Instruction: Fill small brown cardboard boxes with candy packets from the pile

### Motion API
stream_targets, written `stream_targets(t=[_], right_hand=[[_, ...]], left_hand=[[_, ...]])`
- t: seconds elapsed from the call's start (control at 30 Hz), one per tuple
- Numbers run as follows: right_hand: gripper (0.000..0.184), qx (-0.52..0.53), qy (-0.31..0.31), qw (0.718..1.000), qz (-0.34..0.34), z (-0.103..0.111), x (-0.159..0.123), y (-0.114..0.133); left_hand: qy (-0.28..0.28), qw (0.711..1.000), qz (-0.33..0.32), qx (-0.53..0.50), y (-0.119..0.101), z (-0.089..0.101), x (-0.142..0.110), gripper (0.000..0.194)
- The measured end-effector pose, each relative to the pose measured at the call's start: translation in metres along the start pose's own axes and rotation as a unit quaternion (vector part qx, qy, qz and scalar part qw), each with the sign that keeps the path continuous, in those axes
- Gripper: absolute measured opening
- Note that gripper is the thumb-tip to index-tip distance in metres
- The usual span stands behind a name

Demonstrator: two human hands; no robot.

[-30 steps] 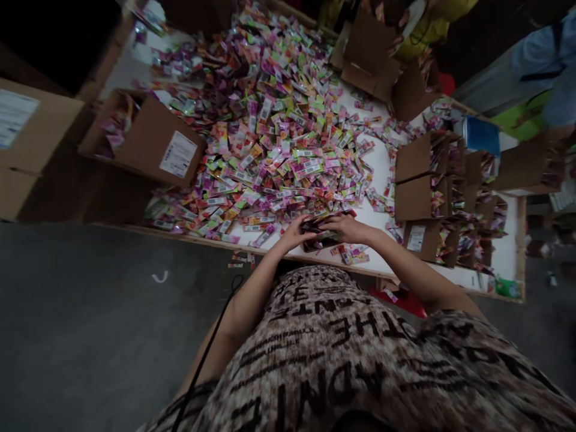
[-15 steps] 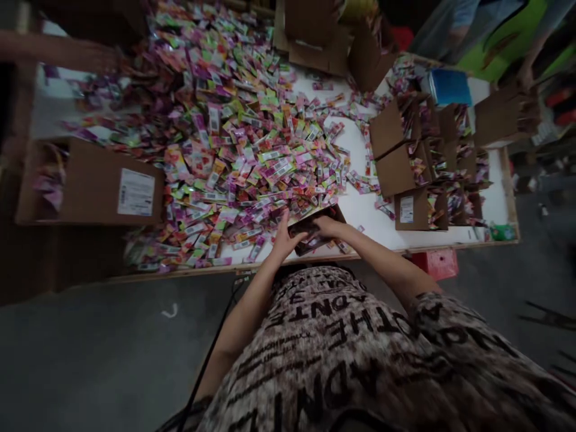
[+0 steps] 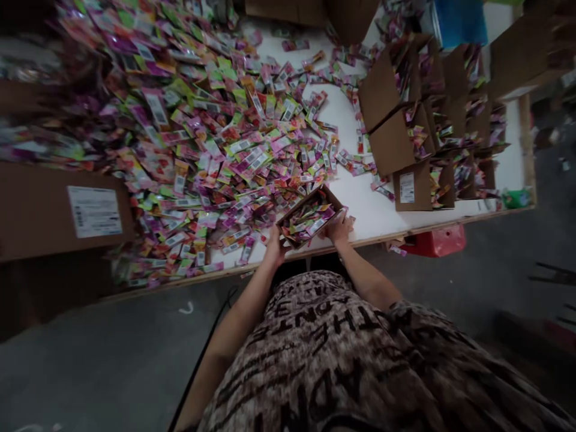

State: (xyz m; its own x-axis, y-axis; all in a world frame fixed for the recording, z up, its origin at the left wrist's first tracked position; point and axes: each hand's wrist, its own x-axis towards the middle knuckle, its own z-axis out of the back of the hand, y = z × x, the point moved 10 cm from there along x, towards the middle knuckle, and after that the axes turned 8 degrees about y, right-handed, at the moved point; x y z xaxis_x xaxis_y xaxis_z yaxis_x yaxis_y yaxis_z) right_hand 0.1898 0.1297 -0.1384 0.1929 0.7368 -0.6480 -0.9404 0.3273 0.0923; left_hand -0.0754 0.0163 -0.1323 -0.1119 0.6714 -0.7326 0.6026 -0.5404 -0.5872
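A small open cardboard box (image 3: 332,197) full of colourful candy packets (image 3: 310,219) is at the table's front edge, turned at a slant. My left hand (image 3: 275,245) grips its near left end, thumb by the rim. At the other end, my right hand (image 3: 339,228) holds the right side, its fingers partly hidden by the box wall. A wide heap of loose pink, green and purple packets (image 3: 252,156) spreads over the table just beyond and to the left of the box.
Several filled cardboard boxes (image 3: 396,144) stand grouped at the right of the white table (image 3: 373,222). A large labelled carton (image 3: 40,210) sits at the left. More cartons (image 3: 288,9) and a blue bin (image 3: 459,24) are at the back. A red stool (image 3: 434,241) stands below the front edge.
My right hand has come out of the box and moved to its right side. The box has tilted more, with its packets now in full view. My view has shifted closer to the table.
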Motion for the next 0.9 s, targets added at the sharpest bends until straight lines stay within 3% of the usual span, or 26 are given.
stream_targets(t=[0.07,0.13,0.2,0.27,0.37,0.43,0.53,0.6,0.67,0.77,0.83,0.9], right_hand=[[0.064,0.036,-0.014,0.998,0.056,0.0,0.004,0.011],[0.053,0.092,-0.014,0.993,0.069,0.016,0.015,0.001],[0.051,0.137,-0.027,0.989,0.042,0.047,0.025,-0.022],[0.054,0.191,-0.085,0.977,0.032,0.092,0.024,-0.043],[0.059,0.299,-0.212,0.925,0.103,0.159,-0.014,-0.047],[0.061,0.312,-0.248,0.899,0.182,0.178,-0.05,-0.021],[0.06,0.213,-0.178,0.932,0.235,0.159,-0.072,0.04],[0.063,0.121,-0.086,0.969,0.196,0.129,-0.058,0.058],[0.071,0.06,-0.011,0.988,0.144,0.107,-0.038,0.048],[0.087,0.065,0.036,0.989,0.128,0.098,-0.021,0.007],[0.09,0.118,0.025,0.981,0.15,0.105,-0.016,-0.02],[0.08,0.18,-0.02,0.969,0.17,0.121,-0.011,-0.042]], left_hand=[[0.017,1.0,0.005,-0.024,0.007,-0.017,0.0,0.061],[0.026,0.999,0.013,-0.03,0.011,-0.028,0.001,0.063],[0.028,0.999,0.028,-0.029,0.013,-0.033,0.003,0.063],[0.031,0.998,0.038,-0.034,0.011,-0.035,0.005,0.06],[0.023,0.998,0.049,-0.04,0.009,-0.037,0.006,0.047],[0.028,0.997,0.065,-0.033,0.012,-0.046,0.006,0.037],[0.076,0.992,0.105,-0.008,0.028,-0.075,0.007,0.029],[0.101,0.985,0.137,0.033,0.041,-0.094,0.008,0.031],[0.112,0.979,0.152,0.077,0.051,-0.111,0.009,0.038],[0.158,0.972,0.153,0.079,0.06,-0.149,0.012,0.047],[0.202,0.961,0.181,0.052,0.072,-0.186,0.016,0.047],[0.234,0.95,0.202,0.036,0.084,-0.229,0.024,0.044]])
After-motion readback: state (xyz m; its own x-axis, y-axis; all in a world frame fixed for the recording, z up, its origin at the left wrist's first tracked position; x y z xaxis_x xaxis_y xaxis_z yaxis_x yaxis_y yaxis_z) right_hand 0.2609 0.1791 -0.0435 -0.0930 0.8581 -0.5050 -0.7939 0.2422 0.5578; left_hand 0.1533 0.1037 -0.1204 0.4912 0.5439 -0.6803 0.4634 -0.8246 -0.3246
